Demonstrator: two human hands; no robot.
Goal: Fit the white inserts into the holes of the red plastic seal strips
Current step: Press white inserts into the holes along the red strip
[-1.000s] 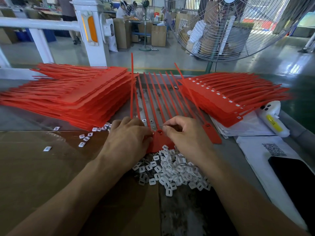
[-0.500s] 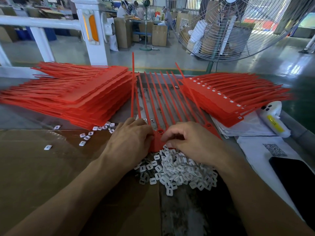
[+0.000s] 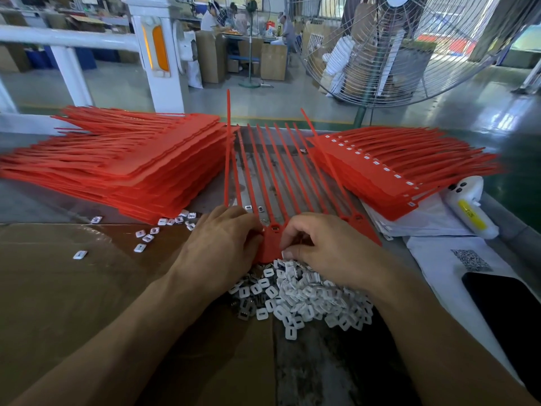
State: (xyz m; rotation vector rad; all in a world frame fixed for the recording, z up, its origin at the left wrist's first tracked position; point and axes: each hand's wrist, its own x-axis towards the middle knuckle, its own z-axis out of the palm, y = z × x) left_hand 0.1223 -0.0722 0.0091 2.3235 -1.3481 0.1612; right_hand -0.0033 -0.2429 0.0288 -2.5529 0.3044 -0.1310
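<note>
Fingers of the left hand (image 3: pixel 216 247) curl over the red strip (image 3: pixel 270 244), likely pinning it flat on the worktop (image 3: pixel 87 303); whether they clamp it, I cannot tell. Right hand (image 3: pixel 330 250) fingers curl together, apparently pinching one insert beside the hole (image 3: pixel 275 228). White inserts (image 3: pixel 301 300) lie heaped just below, within easy reach.

Both bare forearms rose from the lower corners of the frame and met just below its centre. The left hand (image 3: pixel 218 247) lay palm down, knuckles up, its fingers bent forward so the tips were hidden at its right edge. The right hand (image 3: pixel 330 247) sat just beside it, back upward, fingers (image 3: pixel 295 230) curled under and the thumb tucked low with its nail showing. Whether either hand pinched anything could not be told.
</note>
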